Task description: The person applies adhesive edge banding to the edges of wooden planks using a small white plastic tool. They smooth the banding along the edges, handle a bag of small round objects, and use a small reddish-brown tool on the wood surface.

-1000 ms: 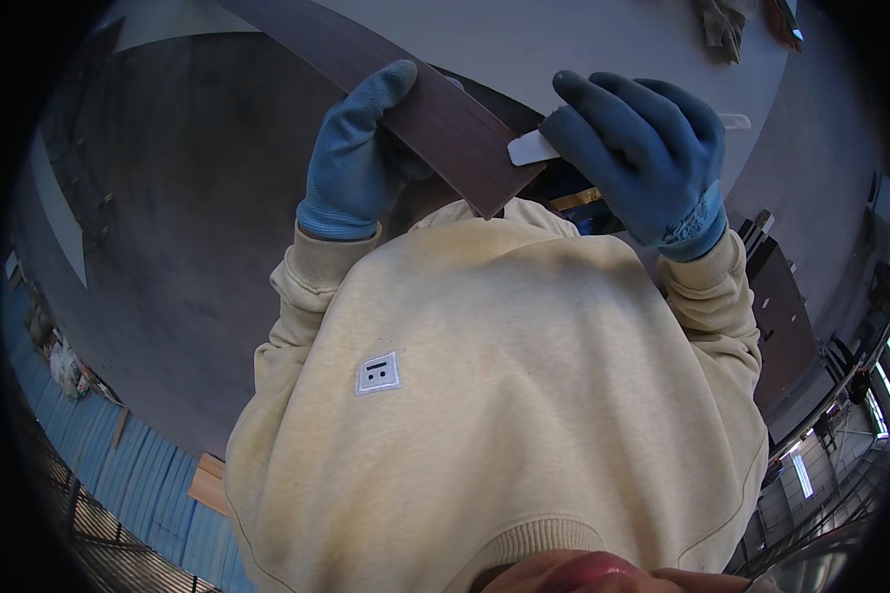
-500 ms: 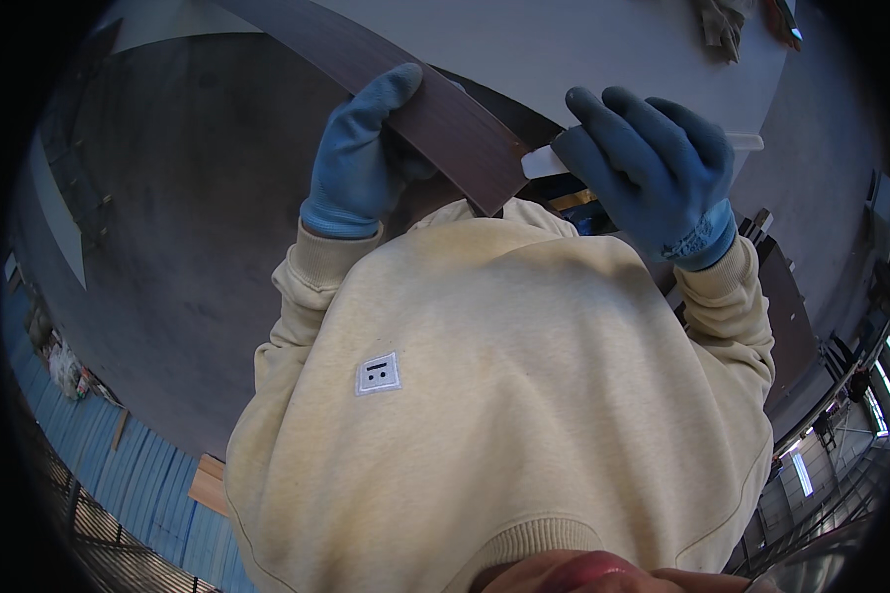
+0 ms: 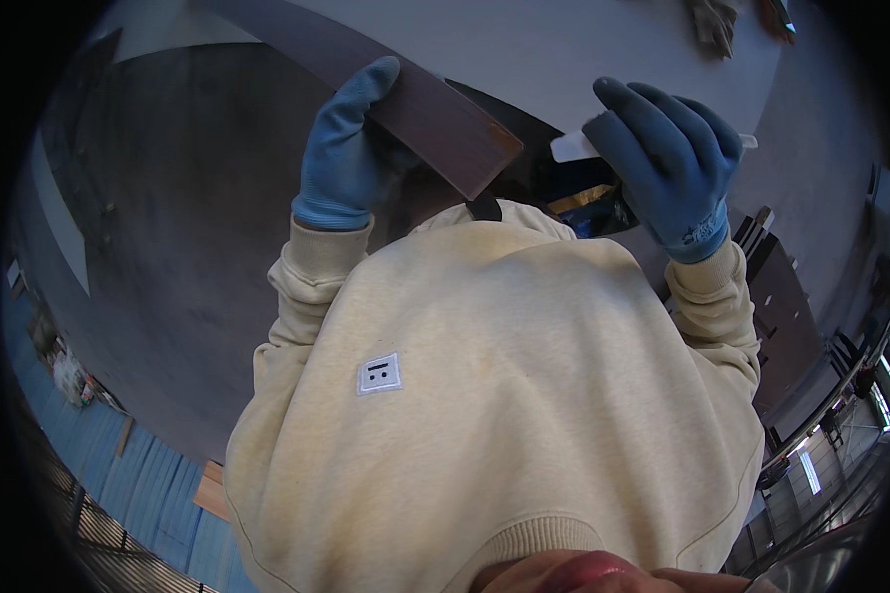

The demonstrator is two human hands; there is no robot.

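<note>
A long dark brown board (image 3: 435, 124) slants from the upper left down to its near end in front of my chest. My left hand (image 3: 341, 153), in a blue-grey work glove, grips the board's edge, thumb on the top face; the other fingers are hidden beneath. An orange-brown patch shows at the board's near right corner. My right hand (image 3: 667, 163), gloved alike, is closed around a flat white blade-like tool (image 3: 576, 147). Both ends of the tool stick out of the fist; its exact kind is unclear. Its left tip stands a little apart from the board's end.
Beyond the board spreads a pale grey surface (image 3: 534, 49). A crumpled brownish cloth or glove (image 3: 714, 28) lies at the upper right. Dark brown panels (image 3: 786, 316) are at the right. Light wood pieces (image 3: 211, 490) rest by blue slats (image 3: 153, 484) at the lower left.
The white tool has drawn away to the right from the board's corner, with my right hand. My left hand and the board have shifted slightly left.
</note>
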